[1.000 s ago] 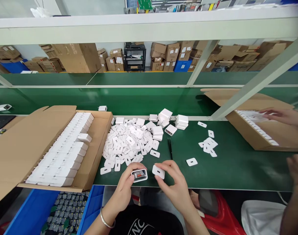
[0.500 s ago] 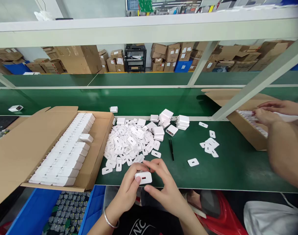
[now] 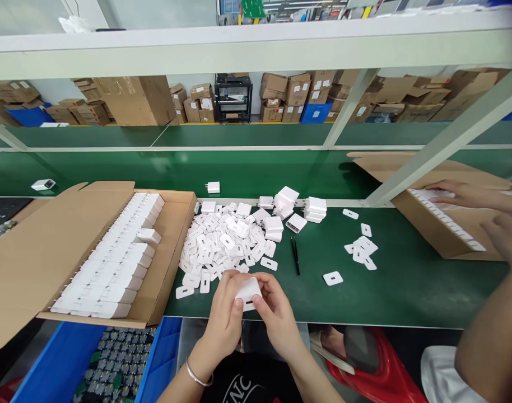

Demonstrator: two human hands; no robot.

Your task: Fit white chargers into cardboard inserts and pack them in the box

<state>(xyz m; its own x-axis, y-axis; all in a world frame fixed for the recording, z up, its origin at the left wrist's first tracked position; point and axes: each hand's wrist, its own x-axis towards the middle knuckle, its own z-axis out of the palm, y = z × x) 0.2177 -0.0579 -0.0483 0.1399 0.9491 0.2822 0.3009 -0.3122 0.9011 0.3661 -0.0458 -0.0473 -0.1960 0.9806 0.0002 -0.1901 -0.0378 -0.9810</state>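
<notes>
A white USB charger (image 3: 248, 290) is gripped between both hands above the table's front edge, its slotted end facing me. My left hand (image 3: 224, 313) closes round its left side, while my right hand (image 3: 278, 318) holds the right side with the thumb near the slot. Just beyond lies a heap of white slotted end covers (image 3: 212, 243). White charger bodies (image 3: 315, 208) are stacked at the back, and one with an open end (image 3: 296, 223) lies near them. A pair of black tweezers (image 3: 295, 255) rests to the right of the heap.
Left stands an open carton (image 3: 167, 263) with rows of white chargers; below it is a blue bin (image 3: 50, 358) of circuit parts. Loose covers (image 3: 363, 246) lie right. A co-worker's hands (image 3: 470, 196) are at another carton (image 3: 424, 229). Chargers (image 3: 213, 187) sit on the green belt (image 3: 256, 168).
My right hand has closed onto the charger, which is now tilted between both hands. Chargers on the belt have shifted right. The co-worker's hands have moved apart at the right carton.
</notes>
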